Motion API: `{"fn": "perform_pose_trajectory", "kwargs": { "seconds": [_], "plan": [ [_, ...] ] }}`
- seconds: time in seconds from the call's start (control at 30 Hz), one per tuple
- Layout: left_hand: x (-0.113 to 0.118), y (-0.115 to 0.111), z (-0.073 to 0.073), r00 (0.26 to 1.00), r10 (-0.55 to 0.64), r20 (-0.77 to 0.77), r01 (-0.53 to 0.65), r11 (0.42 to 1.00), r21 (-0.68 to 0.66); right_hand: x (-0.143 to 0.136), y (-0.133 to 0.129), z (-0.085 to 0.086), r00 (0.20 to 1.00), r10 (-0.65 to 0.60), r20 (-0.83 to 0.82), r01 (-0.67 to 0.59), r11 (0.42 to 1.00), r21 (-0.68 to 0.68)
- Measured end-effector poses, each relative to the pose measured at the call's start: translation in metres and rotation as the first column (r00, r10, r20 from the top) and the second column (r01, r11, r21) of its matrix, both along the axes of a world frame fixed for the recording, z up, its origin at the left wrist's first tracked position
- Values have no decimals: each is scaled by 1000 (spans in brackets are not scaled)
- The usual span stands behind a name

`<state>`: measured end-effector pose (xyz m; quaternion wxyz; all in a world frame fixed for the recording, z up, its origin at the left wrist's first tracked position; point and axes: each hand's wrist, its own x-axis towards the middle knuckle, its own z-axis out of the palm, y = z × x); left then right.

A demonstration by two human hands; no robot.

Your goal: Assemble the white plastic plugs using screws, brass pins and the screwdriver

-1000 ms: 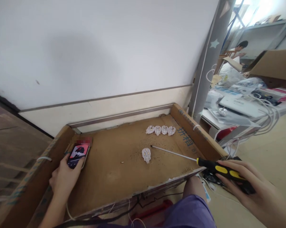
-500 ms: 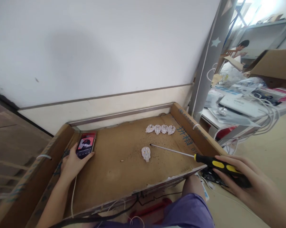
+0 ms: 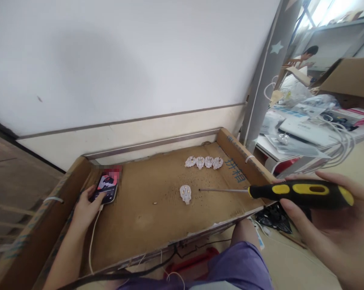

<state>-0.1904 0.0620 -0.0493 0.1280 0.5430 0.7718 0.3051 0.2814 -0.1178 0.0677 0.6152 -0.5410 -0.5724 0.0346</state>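
My left hand (image 3: pixel 86 209) grips the lower end of a smartphone (image 3: pixel 105 186) at the left of a cardboard-lined tray, thumb over its lit screen. A white cable leads from the phone's bottom edge. In my right hand (image 3: pixel 329 229) is a screwdriver (image 3: pixel 293 193) with a black and yellow handle, held nearly level with its shaft pointing left. The tip is just right of a single clear plug (image 3: pixel 186 194) with metal pins, apart from it. Several similar plugs (image 3: pixel 204 162) stand in a row farther back. A small brass-coloured piece (image 3: pixel 154 203) lies left of the single plug.
Raised cardboard walls (image 3: pixel 248 161) edge the tray (image 3: pixel 133 229), with a white panel (image 3: pixel 115 72) behind. A grey post (image 3: pixel 263 80) rises at the back right. Beyond it, a cluttered table (image 3: pixel 302 129) holds bags and cables, and a person (image 3: pixel 305 58) sits farther off.
The screwdriver has swung to a more level angle, its tip shifting slightly right, and my right hand has opened its hold somewhat. My left thumb has moved onto the phone's screen.
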Motion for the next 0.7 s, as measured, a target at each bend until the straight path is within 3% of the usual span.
{"fn": "perform_pose_trajectory", "kwargs": {
  "seconds": [0.2,0.3,0.37,0.4,0.47,0.5,0.57,0.63,0.7],
  "plan": [
    [9,-6,9,976,59,212,-72,996,53,-11,9,15,987,147,72,-150,988,35],
    [24,-16,17,974,144,173,-175,967,186,-8,13,14,969,241,-49,-241,971,-3],
    [51,-25,24,987,129,101,-153,943,295,-7,18,15,916,373,-151,-374,927,21],
    [70,-31,27,994,71,81,-94,934,345,-7,22,16,878,437,-194,-437,898,48],
    [117,-39,32,981,-196,-8,186,915,358,-9,30,19,804,533,-265,-521,845,117],
    [142,-42,32,921,-380,-86,387,863,325,-11,34,21,771,567,-289,-550,822,145],
    [187,-43,30,691,-693,-203,722,664,194,-17,43,24,721,626,-297,-597,779,192],
    [216,-39,22,560,-796,-229,828,544,138,-23,53,27,680,674,-290,-636,738,223],
    [228,-34,13,546,-810,-212,837,532,126,-29,63,28,654,677,-338,-638,734,235]
  ]
}}
